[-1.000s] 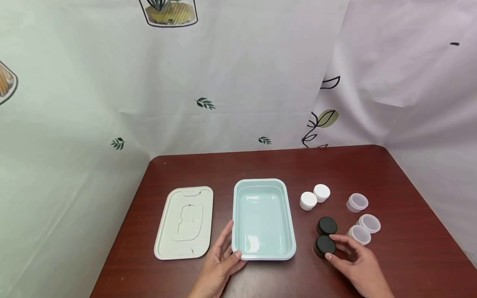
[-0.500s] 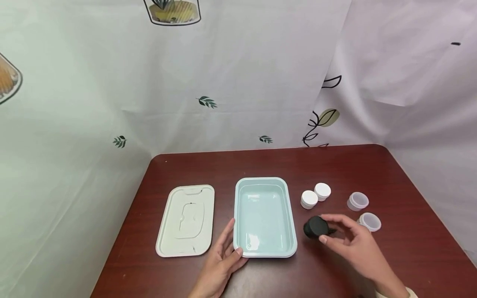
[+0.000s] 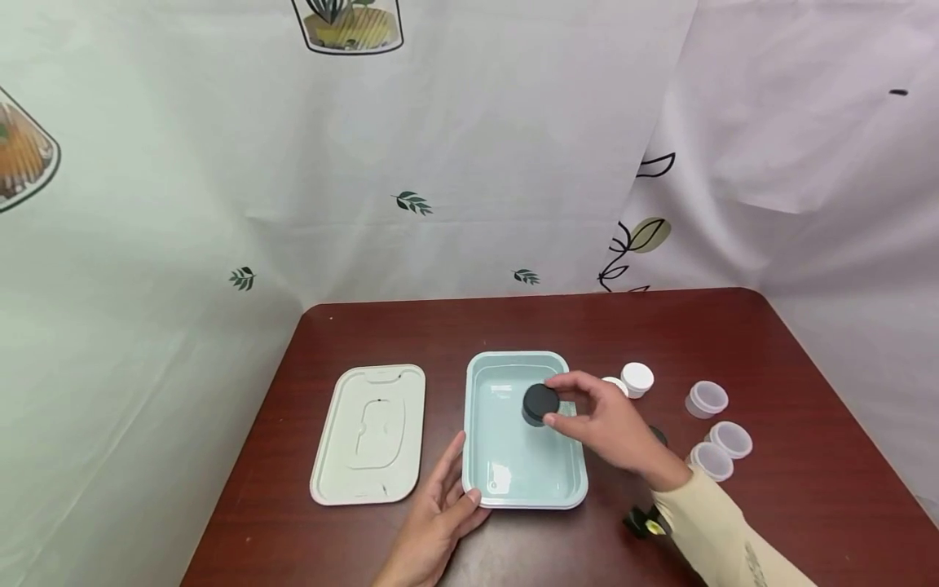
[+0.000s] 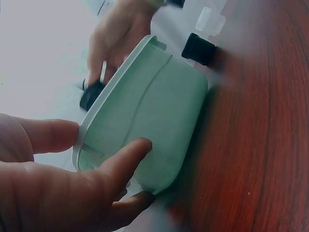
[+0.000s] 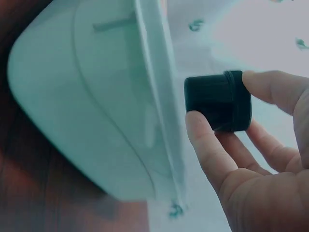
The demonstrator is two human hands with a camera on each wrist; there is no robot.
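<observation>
My right hand (image 3: 605, 420) pinches a small black lidded jar (image 3: 539, 403) between thumb and fingers, over the light blue rectangular container (image 3: 477, 424). In the right wrist view the black jar (image 5: 212, 101) lies sideways to the camera, apart from the container's rim (image 5: 161, 92). My left hand (image 3: 434, 522) holds the container's near left corner, its thumb at the rim and its fingers against the outer wall (image 4: 159, 111). A second black jar (image 3: 658, 435) on the table is mostly hidden behind my right wrist.
A pale flat lid (image 3: 374, 485) lies left of the container. Right of it are two white jars (image 3: 637, 378), one partly hidden by my hand. Several translucent jars (image 3: 707, 399) stand farther right. A patterned cloth (image 3: 469, 163) hangs behind the table.
My right hand has lifted one black jar off the table and carried it left, over the container. My left hand stays at the container's corner.
</observation>
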